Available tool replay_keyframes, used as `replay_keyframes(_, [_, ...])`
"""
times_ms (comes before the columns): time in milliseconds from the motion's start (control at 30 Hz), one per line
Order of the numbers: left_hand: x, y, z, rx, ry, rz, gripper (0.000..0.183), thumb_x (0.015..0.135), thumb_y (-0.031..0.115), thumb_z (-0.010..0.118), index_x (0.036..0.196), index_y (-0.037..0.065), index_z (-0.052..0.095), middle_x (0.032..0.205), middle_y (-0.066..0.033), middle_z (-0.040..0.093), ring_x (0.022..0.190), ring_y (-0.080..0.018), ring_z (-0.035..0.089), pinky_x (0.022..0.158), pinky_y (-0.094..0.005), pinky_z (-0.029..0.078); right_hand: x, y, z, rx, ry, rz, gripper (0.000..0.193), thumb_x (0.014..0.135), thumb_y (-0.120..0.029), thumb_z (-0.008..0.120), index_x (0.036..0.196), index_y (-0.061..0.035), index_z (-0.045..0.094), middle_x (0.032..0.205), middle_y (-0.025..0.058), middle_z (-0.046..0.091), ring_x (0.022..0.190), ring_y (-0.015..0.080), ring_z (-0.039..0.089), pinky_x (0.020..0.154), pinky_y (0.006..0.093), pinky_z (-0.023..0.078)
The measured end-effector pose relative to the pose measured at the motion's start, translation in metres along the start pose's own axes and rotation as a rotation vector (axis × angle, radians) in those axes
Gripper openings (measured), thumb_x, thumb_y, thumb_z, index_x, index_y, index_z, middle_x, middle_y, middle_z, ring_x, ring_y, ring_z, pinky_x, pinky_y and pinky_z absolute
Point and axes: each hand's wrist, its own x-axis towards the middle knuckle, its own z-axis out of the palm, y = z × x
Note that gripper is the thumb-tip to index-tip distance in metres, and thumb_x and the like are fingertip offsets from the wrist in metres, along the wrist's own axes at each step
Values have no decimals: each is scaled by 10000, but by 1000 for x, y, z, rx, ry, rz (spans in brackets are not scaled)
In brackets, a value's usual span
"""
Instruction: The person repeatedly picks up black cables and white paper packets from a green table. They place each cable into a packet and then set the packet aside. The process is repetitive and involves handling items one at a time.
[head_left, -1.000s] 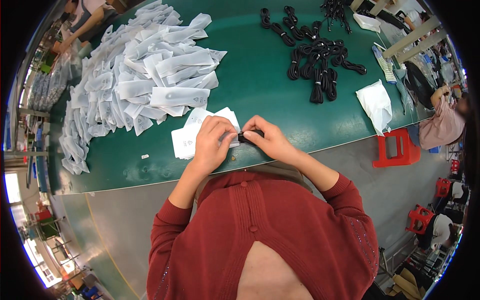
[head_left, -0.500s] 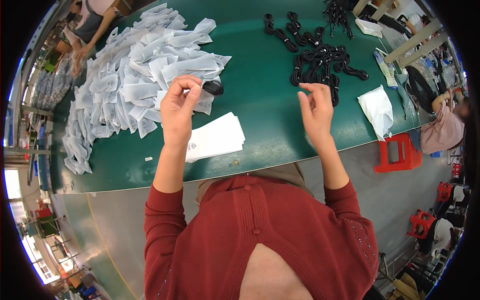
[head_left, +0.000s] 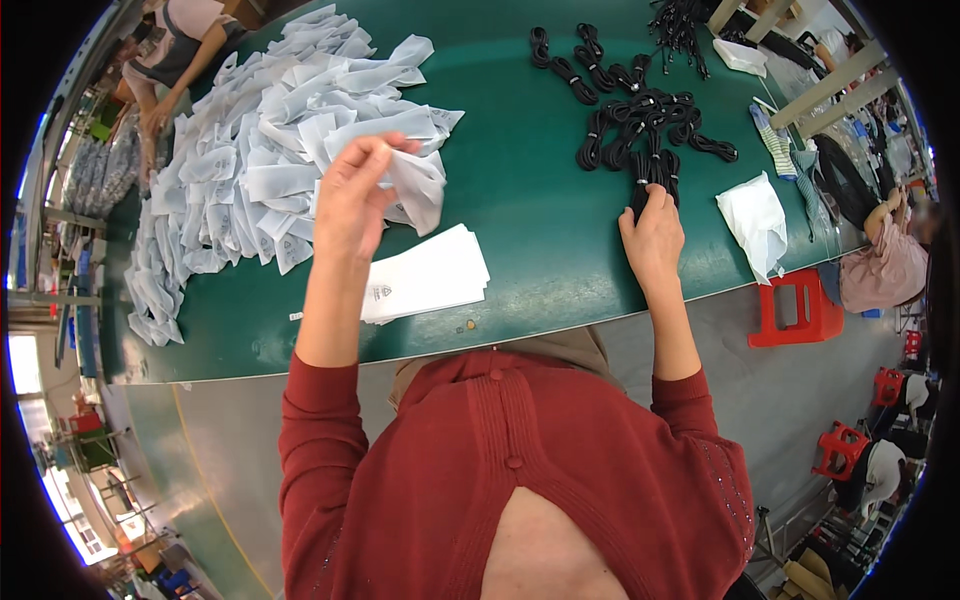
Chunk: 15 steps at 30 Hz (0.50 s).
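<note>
My left hand pinches the top of a frosted plastic bag between thumb and fingers. The bag hangs over the near edge of a big heap of similar filled bags. A flat stack of white bags lies just below it, close to the table's front edge. On the right, my right hand closes around a coiled black cable at the near end of a cable pile. The fingertips there are partly hidden by the hand.
The green table carries more black cables at the far right and a crumpled white bag near its right edge. A red stool stands beside the table. Other people work at far left and right.
My left hand has shifted slightly up and left; the black coil seen beside it is now out of sight. My right hand has moved from open air onto a cable coil.
</note>
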Motion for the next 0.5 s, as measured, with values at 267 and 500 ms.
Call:
replay_keyframes(267, [-4, 27, -49, 820, 536, 480, 280, 978, 198, 592, 1177, 3, 621, 1141, -76, 652, 1054, -145, 596, 951, -305, 447, -16, 3, 2, 550, -57, 286, 301, 886, -131, 640, 1147, 4, 576, 871, 96, 628, 725, 216, 606, 668, 327, 489])
replay_keyframes(500, [-90, -69, 18, 1059, -209, 287, 254, 758, 34, 778, 985, 25, 663, 970, -82, 603, 808, -208, 584, 675, -307, 490, -45, -60, -20, 1052, -87, 186, 206, 930, -34, 615, 1133, -2, 595, 828, -4, 597, 708, 42, 512, 584, 211, 420])
